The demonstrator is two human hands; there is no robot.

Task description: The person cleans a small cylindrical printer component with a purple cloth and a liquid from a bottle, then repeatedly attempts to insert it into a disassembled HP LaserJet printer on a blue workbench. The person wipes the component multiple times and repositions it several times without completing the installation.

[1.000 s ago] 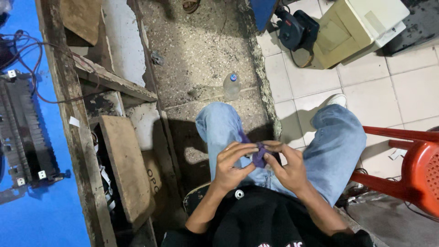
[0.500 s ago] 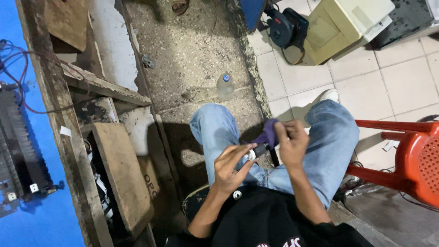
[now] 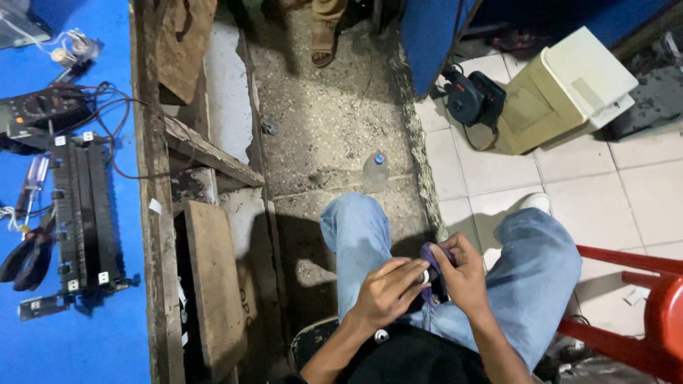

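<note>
1. Person seated, both hands together over the lap, between knees in blue jeans [image 3: 356, 235].
2. Left hand [image 3: 388, 291]: grip closed, fingers curled round a small dark part with a white end [image 3: 429, 276], held at lap level just above the left thigh.
3. Right hand [image 3: 466, 274]: grip closed on a purple cloth [image 3: 430, 252], pressed against the same small part; the two hands touch each other.
4. Cloth mostly hidden by the fingers, only the upper edge shows. What the small part is, can't tell.
5. Clear plastic bottle with blue cap [image 3: 375, 172] stands upright on the rough concrete floor [image 3: 327, 121], just ahead of the left knee.
6. Blue tabletop [image 3: 71, 341] far left: long black ribbed unit [image 3: 84, 213], black multimeter with red leads [image 3: 43, 108], black-handled pliers [image 3: 25, 257].
7. Worn wooden boards [image 3: 213, 284] between tabletop and floor.
8. Right side, white tile floor: cream boxy machine [image 3: 565, 89], dark blue blower tool [image 3: 473, 98] beside it, red plastic chair [image 3: 640, 313] at lower right.
9. Another person's sandalled foot [image 3: 324, 44] at top edge, well apart from the hands.
</note>
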